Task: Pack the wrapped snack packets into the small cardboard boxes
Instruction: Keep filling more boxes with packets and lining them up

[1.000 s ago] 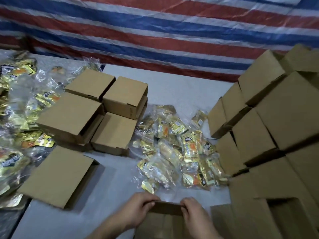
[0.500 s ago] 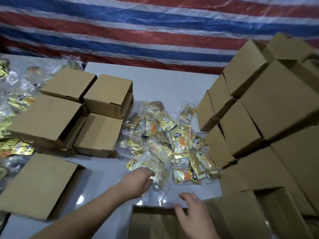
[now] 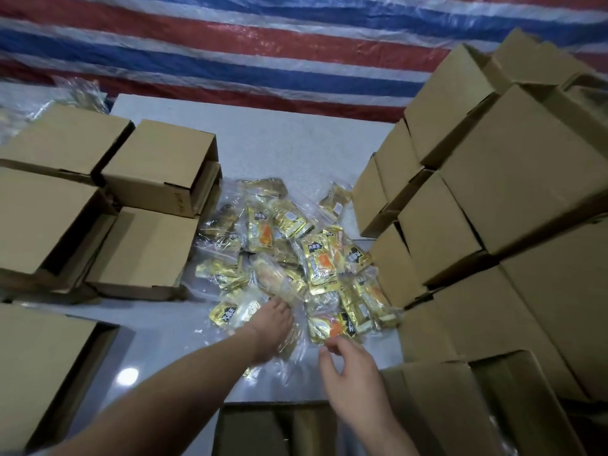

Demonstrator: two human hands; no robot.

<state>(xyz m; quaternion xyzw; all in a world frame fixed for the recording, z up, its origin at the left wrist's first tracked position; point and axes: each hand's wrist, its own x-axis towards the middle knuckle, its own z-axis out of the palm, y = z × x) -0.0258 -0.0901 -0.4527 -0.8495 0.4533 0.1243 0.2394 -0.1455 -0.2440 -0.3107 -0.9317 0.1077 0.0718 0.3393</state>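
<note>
Snack packets [image 3: 289, 258] lie heaped mid-surface between stacked boxes. Left hand [image 3: 273, 327] rests palm-down on the heap's near edge; whether it grips any I cannot tell. Right hand [image 3: 348, 366] reaches in, fingers spread, empty. Next: gather packets into the open box [image 3: 276, 429] below.

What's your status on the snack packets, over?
Left hand on the packet pile, grip unclear. Right hand open, reaching in. Open box waiting below. Nothing blocking.

Glossy foil-and-plastic packets [image 3: 289, 258], matt cardboard boxes [image 3: 154, 172].
</note>
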